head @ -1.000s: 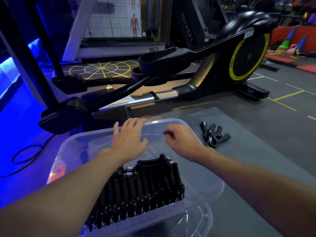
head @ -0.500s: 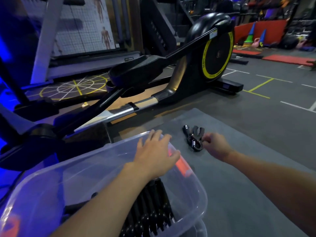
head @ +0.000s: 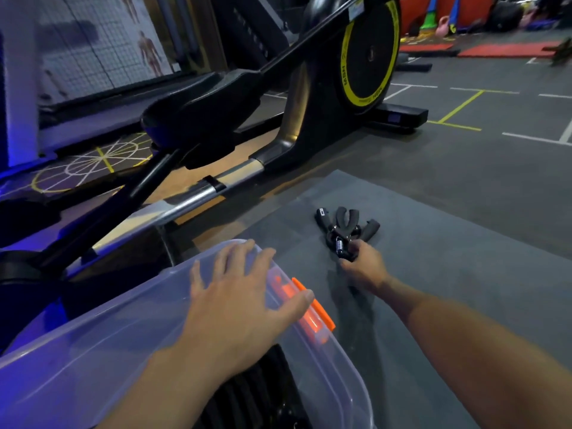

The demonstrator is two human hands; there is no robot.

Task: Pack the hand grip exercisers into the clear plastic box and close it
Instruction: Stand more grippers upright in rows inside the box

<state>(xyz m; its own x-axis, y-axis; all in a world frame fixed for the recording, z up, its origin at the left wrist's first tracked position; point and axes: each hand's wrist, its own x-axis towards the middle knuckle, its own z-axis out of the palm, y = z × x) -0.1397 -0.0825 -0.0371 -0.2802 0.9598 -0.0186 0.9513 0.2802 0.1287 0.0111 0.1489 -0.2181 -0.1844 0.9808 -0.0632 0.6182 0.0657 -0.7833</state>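
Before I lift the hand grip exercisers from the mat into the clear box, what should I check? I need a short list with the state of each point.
1. Right hand grips the loose exercisers: ok, fingers curl round the spring end.
2. Whole bundle held: cannot tell, only its near end is in the hand.
3. Clear plastic box steadied: ok, the left hand lies flat on it.
4. Opening free: cannot tell.
5. Room beside the packed exercisers: cannot tell, the left arm hides most.

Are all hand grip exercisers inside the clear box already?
No. Several exercisers lie outside on the grey mat; the right hand grips one.
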